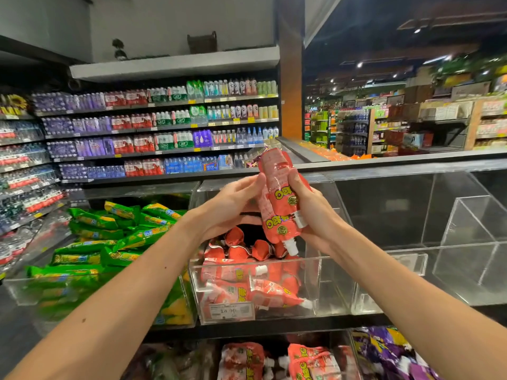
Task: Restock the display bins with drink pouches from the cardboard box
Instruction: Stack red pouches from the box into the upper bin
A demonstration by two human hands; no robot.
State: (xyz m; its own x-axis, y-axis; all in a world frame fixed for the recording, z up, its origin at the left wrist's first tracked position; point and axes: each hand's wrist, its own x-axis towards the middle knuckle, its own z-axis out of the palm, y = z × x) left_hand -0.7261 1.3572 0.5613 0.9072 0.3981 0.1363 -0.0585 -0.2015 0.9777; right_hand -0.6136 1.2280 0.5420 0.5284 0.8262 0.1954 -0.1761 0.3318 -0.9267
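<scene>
- Nearest, under both forearms, a lower row holds spare pouches (274,360) in red, with purple pouches (389,352) to their right.
- Above the middle bin (329,292), the right hand (310,212) grips a bunch (277,187) of red drink pouches, held upright with the white spouts pointing down.
- From the left, the left hand (233,204) holds the same bunch, its fingertips curled onto the upper edge.
- Inside the clear middle bin, red pouches (247,286) lie at mixed angles, filling it partway; a price tag (230,311) sits on its front wall.
- Just left of it, green pouches (109,237) are piled high in the left bin (16,294).
- Touching the middle bin on the right stands the clear right bin (411,270).
- Far back on the left, shelves (164,127) carry rows of bottled drinks.
</scene>
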